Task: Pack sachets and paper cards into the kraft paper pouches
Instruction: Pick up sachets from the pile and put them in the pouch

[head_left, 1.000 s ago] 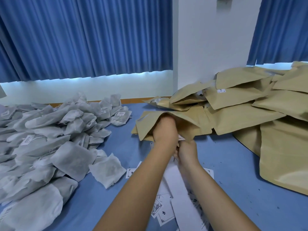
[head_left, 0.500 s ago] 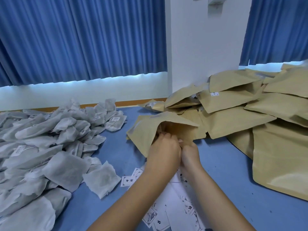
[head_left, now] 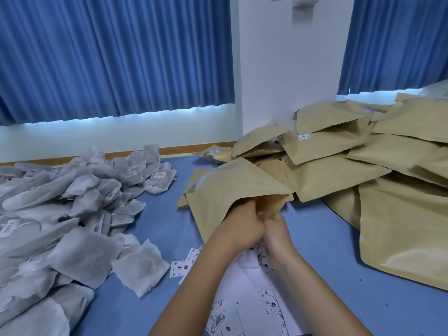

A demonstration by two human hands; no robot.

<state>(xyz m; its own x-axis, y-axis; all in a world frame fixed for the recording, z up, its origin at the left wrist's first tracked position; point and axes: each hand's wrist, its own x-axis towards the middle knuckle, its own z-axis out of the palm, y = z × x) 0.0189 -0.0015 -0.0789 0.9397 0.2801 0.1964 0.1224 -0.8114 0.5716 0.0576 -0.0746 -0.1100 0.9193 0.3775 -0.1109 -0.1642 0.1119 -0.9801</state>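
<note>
Plainly the job sits somewhere in its middle, as I judge it. A heap [head_left: 363, 163] of kraft pouches fills the far right corner of the bench [head_left: 327, 241]. Several of them bulge, and one shows a small printed label at its mouth, so those look packed, though how many are filled or closed cannot be told. Plenty is left: loose sachets [head_left: 72, 204] lie piled along the left edge, reaching nearly to mid-bench, and cards [head_left: 244, 301] lie scattered at the near edge under the forearms. One pouch [head_left: 232, 187] is in hand now, at mid-bench just in front of the heap, its mouth turned toward the person and gaping. The left hand [head_left: 242, 225] is curled at the upper lip with its fingers tucked inside the opening, and the right hand [head_left: 277, 230], touching the left, grips the lower lip with bent fingers. Whether either hand also has a sachet or card is hidden behind the knuckles, and nothing shows inside the pouch. The pouch itself is plain tan paper, flat and creased, its upper wall lifted into a shallow tent, with a paler strip along one side. The sachets are grey-white, soft and pillowy, some with white tags. The cards are small and white with dark print.
</note>
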